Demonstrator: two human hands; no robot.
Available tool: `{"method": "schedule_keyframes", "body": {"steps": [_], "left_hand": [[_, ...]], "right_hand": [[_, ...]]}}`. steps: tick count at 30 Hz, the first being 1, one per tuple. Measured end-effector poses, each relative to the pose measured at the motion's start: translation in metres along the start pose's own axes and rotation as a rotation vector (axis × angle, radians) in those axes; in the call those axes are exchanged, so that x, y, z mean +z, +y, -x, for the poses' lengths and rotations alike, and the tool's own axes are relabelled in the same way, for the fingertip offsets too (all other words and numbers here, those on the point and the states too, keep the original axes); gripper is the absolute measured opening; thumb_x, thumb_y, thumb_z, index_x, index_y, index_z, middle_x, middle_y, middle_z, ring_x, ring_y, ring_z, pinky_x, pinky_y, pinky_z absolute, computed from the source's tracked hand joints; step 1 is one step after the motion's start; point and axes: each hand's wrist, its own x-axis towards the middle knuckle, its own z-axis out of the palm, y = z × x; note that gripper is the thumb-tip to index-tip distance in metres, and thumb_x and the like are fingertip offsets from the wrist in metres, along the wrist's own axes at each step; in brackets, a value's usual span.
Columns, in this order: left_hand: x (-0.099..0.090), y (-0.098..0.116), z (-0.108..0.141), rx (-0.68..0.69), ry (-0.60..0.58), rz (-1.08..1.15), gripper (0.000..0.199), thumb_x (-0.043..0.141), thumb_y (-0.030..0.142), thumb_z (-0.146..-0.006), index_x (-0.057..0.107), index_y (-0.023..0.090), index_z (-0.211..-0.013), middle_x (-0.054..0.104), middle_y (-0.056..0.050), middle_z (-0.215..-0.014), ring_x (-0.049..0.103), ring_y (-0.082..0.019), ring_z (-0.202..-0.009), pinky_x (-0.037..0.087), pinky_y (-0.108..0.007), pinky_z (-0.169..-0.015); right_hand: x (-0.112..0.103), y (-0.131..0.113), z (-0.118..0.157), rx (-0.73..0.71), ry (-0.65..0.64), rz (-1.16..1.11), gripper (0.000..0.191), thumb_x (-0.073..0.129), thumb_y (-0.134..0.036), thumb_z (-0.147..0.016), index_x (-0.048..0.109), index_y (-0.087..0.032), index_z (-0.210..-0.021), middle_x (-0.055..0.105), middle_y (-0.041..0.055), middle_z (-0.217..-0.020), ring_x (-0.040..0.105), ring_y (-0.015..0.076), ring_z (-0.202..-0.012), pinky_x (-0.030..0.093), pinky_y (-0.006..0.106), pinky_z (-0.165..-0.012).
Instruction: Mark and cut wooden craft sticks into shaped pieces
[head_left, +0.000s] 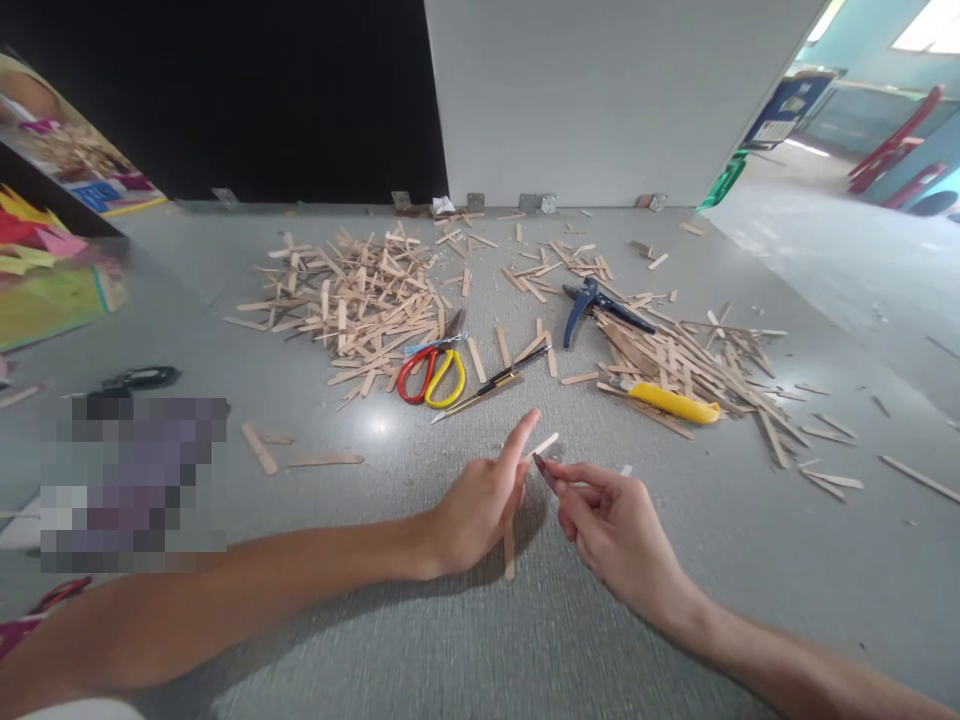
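Pinching a dark strip (547, 474), the right hand (619, 525) meets a pale stick (548, 443) partly hidden by the left hand (476, 510) gripping it, over a gray table (375, 640). Pixelation masks an object at left; upper right, a white label (775, 131) is unreadably blurred.

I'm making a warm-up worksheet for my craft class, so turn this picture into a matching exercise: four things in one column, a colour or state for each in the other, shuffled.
Things
1. Scissors
2. Pliers
3. Knife
4. Right hand

Colours and states
A. Plain yellow handle
B. Pinching a small dark piece
C. One red handle, one yellow
D. Dark blue, lying beyond the knife

Right pairs: 1-C, 2-D, 3-A, 4-B
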Motion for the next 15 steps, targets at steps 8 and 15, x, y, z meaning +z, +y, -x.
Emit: {"method": "schedule_keyframes", "body": {"steps": [8,15], "left_hand": [[0.0029,-0.0042,0.0001,0.048,0.010,0.000,0.065,0.028,0.031,-0.110,0.011,0.013,-0.170,0.058,0.006,-0.066,0.054,-0.015,-0.054,0.038,-0.026,-0.057],[0.0026,-0.0017,0.0007,-0.012,0.017,0.068,0.063,0.026,0.038,-0.113,0.013,0.011,-0.169,0.060,0.005,-0.068,0.056,-0.015,-0.055,0.039,-0.025,-0.057]], "right_hand": [[0.0024,0.0015,0.0006,0.054,-0.022,-0.071,0.058,0.069,-0.059,-0.086,0.076,-0.010,-0.118,0.050,-0.0072,-0.052,0.033,0.0071,-0.037,0.022,0.019,-0.033],[0.0012,0.0055,0.0018,-0.154,0.009,0.111,0.044,0.060,-0.050,-0.095,0.074,-0.012,-0.113,0.052,-0.0056,-0.057,0.038,0.0095,-0.045,0.031,0.021,-0.042]]}}
